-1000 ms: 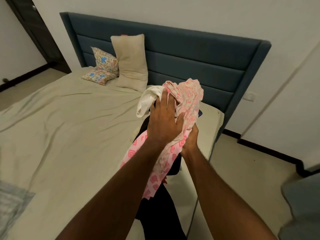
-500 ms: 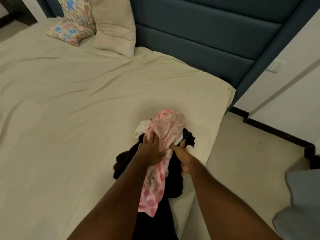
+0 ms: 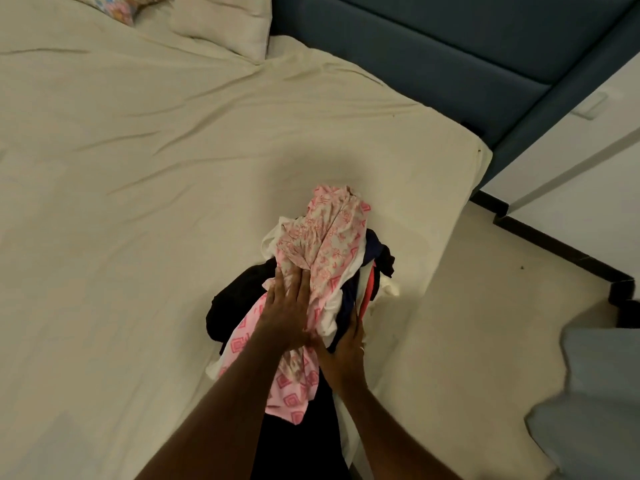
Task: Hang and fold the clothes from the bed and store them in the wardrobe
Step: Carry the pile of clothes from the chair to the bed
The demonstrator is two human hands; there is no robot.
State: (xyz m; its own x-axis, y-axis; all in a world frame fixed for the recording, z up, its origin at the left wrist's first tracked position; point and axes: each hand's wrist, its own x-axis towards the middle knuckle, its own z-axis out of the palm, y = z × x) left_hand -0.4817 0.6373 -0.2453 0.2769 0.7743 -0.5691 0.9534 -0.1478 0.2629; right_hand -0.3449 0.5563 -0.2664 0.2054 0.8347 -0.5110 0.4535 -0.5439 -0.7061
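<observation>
While on bed (image 3: 138,202) | clothes pile (image 3: 322,251) under left hand (image 3: 287,313) | right hand (image 3: 343,351) beside

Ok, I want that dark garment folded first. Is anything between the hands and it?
Yes: the pink patterned garment lies on top of the dark garment, under the left hand. The right hand touches the pile's right side.

Broad bare sheet (image 3: 138,202) left of the clothes pile (image 3: 322,258), headboard (image 3: 433,57) walling the far side, pillow (image 3: 221,22) probably well clear, floor (image 3: 467,323) open rightward.
</observation>
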